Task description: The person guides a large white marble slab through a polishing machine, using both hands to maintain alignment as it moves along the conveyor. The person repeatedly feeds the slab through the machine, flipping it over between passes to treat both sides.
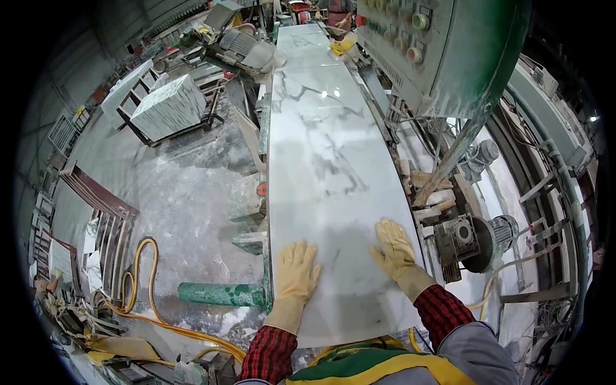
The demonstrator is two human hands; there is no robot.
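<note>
A pale, grey-veined polished stone slab [350,289] lies in front of me on a long conveyor line. My left hand [295,273], in a cream rubber glove, rests flat by the slab's left edge, its fingers pointing away from me. On the right side of the same slab lies my right hand [396,253], gloved alike, palm down with thumb and fingers apart. Neither hand grips anything. Beyond a faint seam, another marble-patterned slab [314,122] with darker veins continues up the line.
A control cabinet [417,58] with round buttons overhangs the right side. Below it are motors [504,232] and wooden blocks. At left, a green roller [221,294], yellow hoses [153,276] and a stack of marble slabs [168,106] stand about. Another person [339,14] is at the far end.
</note>
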